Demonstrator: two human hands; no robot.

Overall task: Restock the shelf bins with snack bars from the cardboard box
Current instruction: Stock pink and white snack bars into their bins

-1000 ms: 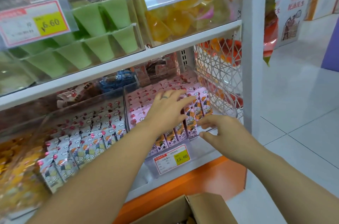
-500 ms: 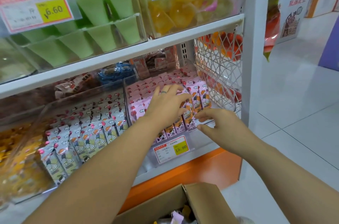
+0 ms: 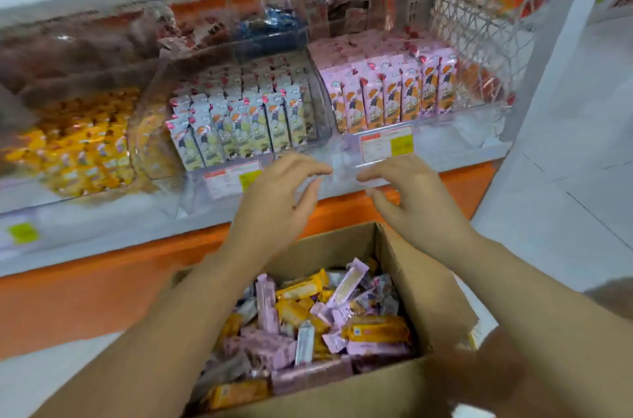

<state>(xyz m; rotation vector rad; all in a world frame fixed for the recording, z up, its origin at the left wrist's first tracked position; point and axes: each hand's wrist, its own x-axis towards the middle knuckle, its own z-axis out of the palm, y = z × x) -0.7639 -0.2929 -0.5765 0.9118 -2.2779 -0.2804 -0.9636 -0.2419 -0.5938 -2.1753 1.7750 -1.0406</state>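
Observation:
An open cardboard box [image 3: 426, 284] sits low in front of me, full of loose snack bars [image 3: 318, 318] in pink, yellow and white wrappers. On the shelf above, a clear bin holds upright pink bars [image 3: 387, 95], and the bin to its left holds pale green-and-white bars [image 3: 239, 123]. My left hand [image 3: 277, 198] and my right hand [image 3: 411, 198] hover side by side between the shelf's front edge and the box, fingers spread and curled, holding nothing.
A bin of yellow packets [image 3: 78, 143] stands at the left of the shelf. Price tags [image 3: 387, 145] hang on the bin fronts. A white wire mesh panel [image 3: 479, 23] closes the shelf's right end. An orange base [image 3: 85, 294] runs below; white tiled floor [image 3: 565, 212] lies to the right.
Both hands have drawn back out of the pink-bar bin and come down in front of the shelf edge. The view has tilted down, so the box's contents now show.

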